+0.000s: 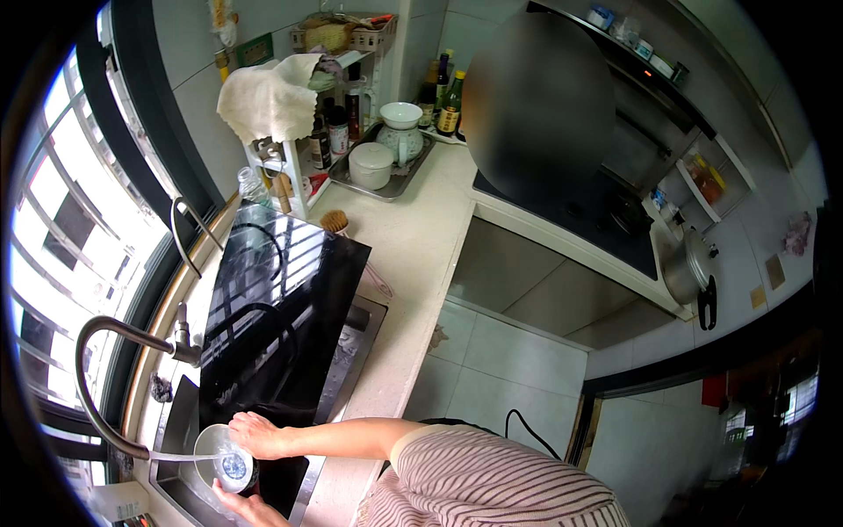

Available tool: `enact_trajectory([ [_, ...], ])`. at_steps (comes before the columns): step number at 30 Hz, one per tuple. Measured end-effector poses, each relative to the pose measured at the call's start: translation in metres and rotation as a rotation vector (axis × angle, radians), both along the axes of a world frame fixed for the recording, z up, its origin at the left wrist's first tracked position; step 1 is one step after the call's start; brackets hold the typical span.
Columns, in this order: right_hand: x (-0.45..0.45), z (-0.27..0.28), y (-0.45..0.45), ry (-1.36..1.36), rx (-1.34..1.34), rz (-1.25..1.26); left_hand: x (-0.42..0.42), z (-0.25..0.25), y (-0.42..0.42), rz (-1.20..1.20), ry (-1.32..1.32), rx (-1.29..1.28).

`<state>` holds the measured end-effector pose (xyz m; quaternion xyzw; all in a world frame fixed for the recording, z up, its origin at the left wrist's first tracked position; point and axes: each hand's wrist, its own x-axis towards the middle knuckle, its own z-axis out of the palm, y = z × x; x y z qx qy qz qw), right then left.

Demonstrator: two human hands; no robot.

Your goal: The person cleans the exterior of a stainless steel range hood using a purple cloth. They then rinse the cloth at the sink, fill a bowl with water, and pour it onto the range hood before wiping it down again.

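Observation:
A white bowl (209, 450) with a blue pattern on its bottom is tilted under the running tap, low over the sink (172, 462). My left hand (247, 506) grips its lower edge, thumb over the rim. At the upper rim, my right hand (258, 436) has its curled fingers on the bowl; its fingertips are partly hidden. Water streams from the curved metal faucet (89, 388) into the bowl. Just beyond my right hand, a glossy black panel (276, 296) lies across the sink and countertop.
A scrub brush (334, 221) lies on the countertop (425, 217) behind the panel. Farther back, a metal tray (395, 192) holds a lidded white pot (370, 166) and a patterned jug (400, 146). A steel wool scourer (160, 388) and a white bottle (120, 500) sit by the window.

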<state>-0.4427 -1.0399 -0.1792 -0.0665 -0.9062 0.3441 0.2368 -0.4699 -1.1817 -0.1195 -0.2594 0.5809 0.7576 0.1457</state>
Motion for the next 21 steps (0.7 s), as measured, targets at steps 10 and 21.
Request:
enact_trajectory([
  [10,0.029,0.002,0.015,-0.285,0.562,0.118,-0.050,-0.077,-0.046,-0.106,-0.189,0.374],
  [21,-0.004,0.091,0.196,-0.418,0.833,-0.120,-0.035,-0.066,-0.037,-0.030,-0.049,0.144],
])
